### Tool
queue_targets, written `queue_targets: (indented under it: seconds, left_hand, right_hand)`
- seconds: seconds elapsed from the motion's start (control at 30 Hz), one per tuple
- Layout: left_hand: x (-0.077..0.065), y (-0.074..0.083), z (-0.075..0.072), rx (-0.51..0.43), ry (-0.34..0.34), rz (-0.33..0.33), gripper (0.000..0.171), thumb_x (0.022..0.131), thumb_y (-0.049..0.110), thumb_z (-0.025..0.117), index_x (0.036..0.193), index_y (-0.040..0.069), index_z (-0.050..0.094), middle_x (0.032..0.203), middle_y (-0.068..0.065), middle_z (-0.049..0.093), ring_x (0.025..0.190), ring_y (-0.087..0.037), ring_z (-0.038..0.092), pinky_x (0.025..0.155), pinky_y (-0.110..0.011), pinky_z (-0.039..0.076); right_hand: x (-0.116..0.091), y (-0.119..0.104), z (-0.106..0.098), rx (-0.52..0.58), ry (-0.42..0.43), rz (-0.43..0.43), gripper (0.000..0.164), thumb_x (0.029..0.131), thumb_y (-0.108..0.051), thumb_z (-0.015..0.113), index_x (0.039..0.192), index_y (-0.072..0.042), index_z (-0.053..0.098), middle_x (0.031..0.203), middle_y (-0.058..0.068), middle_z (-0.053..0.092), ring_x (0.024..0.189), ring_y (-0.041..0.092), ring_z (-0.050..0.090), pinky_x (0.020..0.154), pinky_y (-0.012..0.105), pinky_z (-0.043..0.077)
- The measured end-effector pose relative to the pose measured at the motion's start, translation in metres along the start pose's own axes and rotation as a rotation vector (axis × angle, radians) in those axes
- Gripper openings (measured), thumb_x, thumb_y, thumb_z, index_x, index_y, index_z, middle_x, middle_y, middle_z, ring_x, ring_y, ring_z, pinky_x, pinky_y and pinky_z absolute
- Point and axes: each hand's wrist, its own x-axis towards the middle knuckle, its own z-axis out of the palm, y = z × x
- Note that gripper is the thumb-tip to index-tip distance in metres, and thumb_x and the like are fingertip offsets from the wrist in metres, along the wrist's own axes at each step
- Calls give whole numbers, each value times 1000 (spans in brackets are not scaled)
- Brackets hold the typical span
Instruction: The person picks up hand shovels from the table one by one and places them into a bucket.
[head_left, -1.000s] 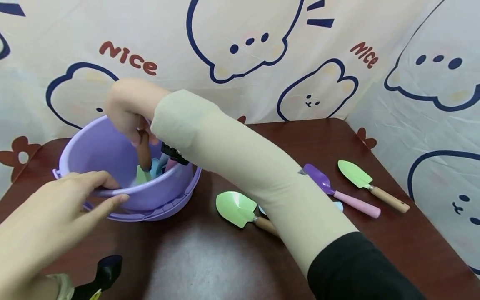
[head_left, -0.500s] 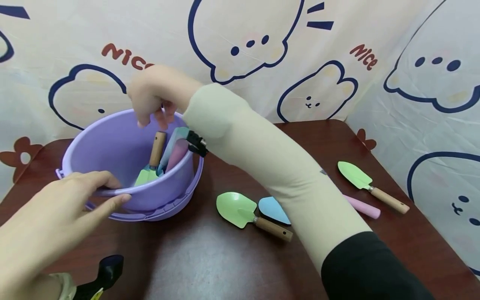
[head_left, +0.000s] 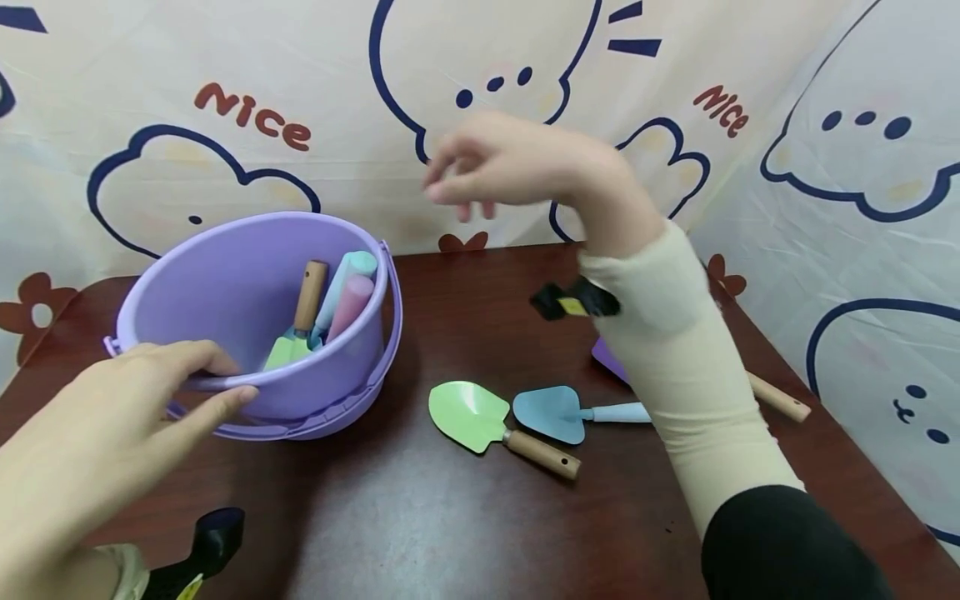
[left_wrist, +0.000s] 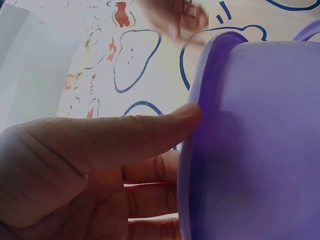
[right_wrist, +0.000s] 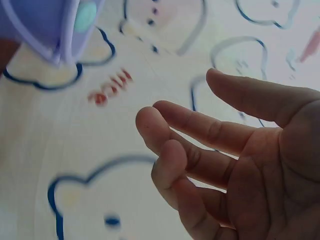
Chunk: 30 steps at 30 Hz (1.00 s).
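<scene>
In the head view my left hand [head_left: 142, 400] grips the near rim of a purple bucket [head_left: 202, 292], thumb outside and fingers over the edge. The left wrist view shows the thumb against the bucket wall [left_wrist: 265, 130]. A green hand trowel with a wooden handle [head_left: 310, 296] leans inside the bucket, beside a light blue handle [head_left: 341, 287] and a pink handle [head_left: 351, 308]; their lower ends are hidden. My right hand [head_left: 517, 162] hangs in the air right of the bucket, fingers loosely bent around nothing. The right wrist view shows its bare palm [right_wrist: 260, 180].
On the brown table [head_left: 420, 517] lie a green trowel [head_left: 468, 415] and a blue trowel [head_left: 549, 412]. A purple blade [head_left: 609, 360] and a wooden handle [head_left: 780, 397] show partly behind the right sleeve [head_left: 693, 392]. Printed cloth [head_left: 360, 100] hangs behind.
My right hand has let go of the wooden-handled trowel inside the bucket, lifted out and swung right. The trowel stays leaning there. My left hand keeps its grip on the rim.
</scene>
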Motion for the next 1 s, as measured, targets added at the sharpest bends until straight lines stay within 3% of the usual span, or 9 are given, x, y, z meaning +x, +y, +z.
queue_targets:
  seconds: [0.1, 0.2, 0.4, 0.47, 0.6, 0.8, 1.0]
  left_hand:
    - [0, 0, 0, 3, 7, 7, 27, 90, 54, 66, 87, 27, 65, 72, 13, 63, 73, -14, 65, 60, -36, 47]
    - [0, 0, 1, -11, -9, 9, 28, 90, 54, 66, 88, 27, 65, 73, 13, 65, 73, -14, 65, 60, -37, 49]
    - [-1, -2, 2, -14, -16, 0, 29, 90, 56, 65, 87, 27, 65, 73, 13, 65, 74, -16, 67, 59, -37, 48]
    - [-1, -1, 1, -12, -13, -1, 28, 91, 55, 65, 86, 27, 64, 71, 13, 64, 73, -15, 66, 58, -35, 45]
    - [-2, 1, 2, -21, -17, 9, 25, 91, 51, 66, 86, 27, 64, 71, 14, 63, 73, -14, 65, 59, -35, 46]
    - [-5, 4, 4, -46, -41, 9, 24, 91, 49, 68, 89, 25, 65, 76, 13, 65, 74, -14, 65, 62, -38, 50]
    - [-3, -2, 3, -19, -17, -12, 28, 91, 55, 65, 87, 27, 65, 73, 12, 65, 74, -16, 66, 61, -39, 50]
  right_hand:
    - [-41, 31, 2, 79, 86, 19, 30, 103, -25, 53, 126, -9, 63, 90, 10, 64, 80, 24, 60, 76, 29, 47]
    - [-85, 58, 6, 120, 179, 95, 32, 103, -27, 53, 128, -10, 62, 93, 7, 63, 85, 23, 58, 74, 26, 46]
    - [-158, 111, 18, 166, 375, 260, 31, 103, -26, 53, 131, -14, 59, 93, -2, 67, 75, 17, 58, 52, 29, 47]
    - [-176, 128, 22, 204, 428, 307, 29, 103, -25, 54, 130, -15, 60, 91, -3, 68, 73, 17, 59, 59, 26, 50]
    - [-207, 157, 32, 262, 505, 386, 26, 103, -23, 54, 128, -21, 61, 90, -7, 70, 83, 10, 63, 75, 14, 48]
    - [-237, 192, 45, 314, 576, 483, 21, 104, -24, 52, 120, -35, 61, 89, -20, 69, 86, 1, 60, 73, 9, 47]
    - [-245, 218, 53, 412, 521, 572, 18, 104, -34, 48, 115, -45, 57, 91, -26, 67, 89, -5, 60, 74, 9, 47]
